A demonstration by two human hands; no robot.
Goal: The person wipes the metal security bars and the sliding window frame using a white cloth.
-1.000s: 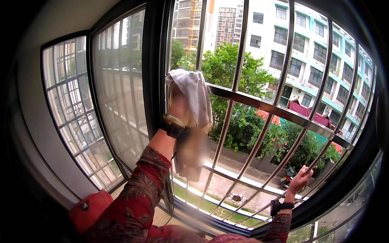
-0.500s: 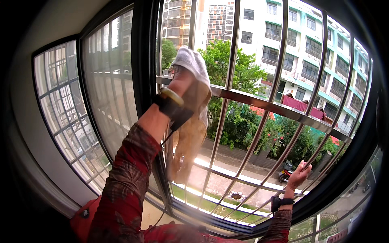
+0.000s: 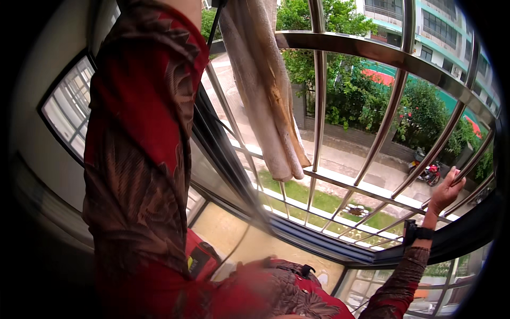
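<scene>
Fingers of our right hand (image 3: 445,193) grip 1 bar (image 3: 474,159), likely for balance; whether our unseen left hand holds the cloth (image 3: 260,95), we cannot tell.

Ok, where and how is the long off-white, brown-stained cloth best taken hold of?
The cloth is probably best gripped by its loose lower end, from the room side: it hangs in lengthwise folds in front of the shiny metal window bars, so the gathered folds could be pinched together. Its top is out of view.
</scene>
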